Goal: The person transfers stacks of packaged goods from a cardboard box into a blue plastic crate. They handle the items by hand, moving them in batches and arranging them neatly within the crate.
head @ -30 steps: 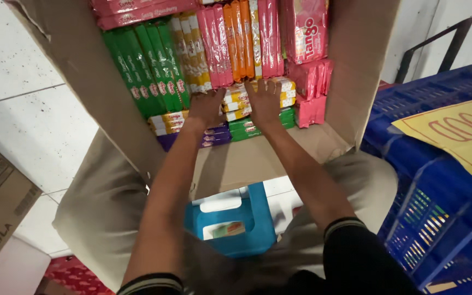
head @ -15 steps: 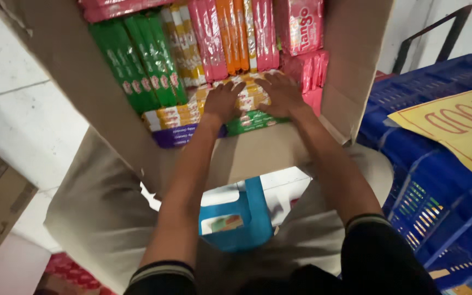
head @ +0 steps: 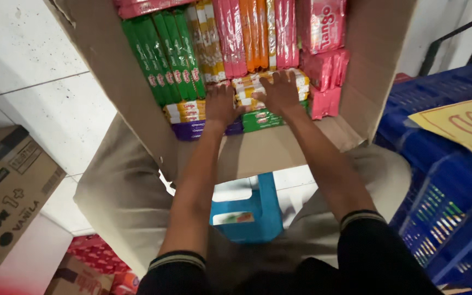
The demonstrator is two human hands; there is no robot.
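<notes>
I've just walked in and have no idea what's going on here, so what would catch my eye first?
Most striking is the open cardboard box at the top, packed with bright snack packets: green packets on the left, pink and orange packets upright in the middle. Both hands press flat on the yellow packets near the box's front, left hand beside right hand. A blue plastic crate stands at the right.
</notes>
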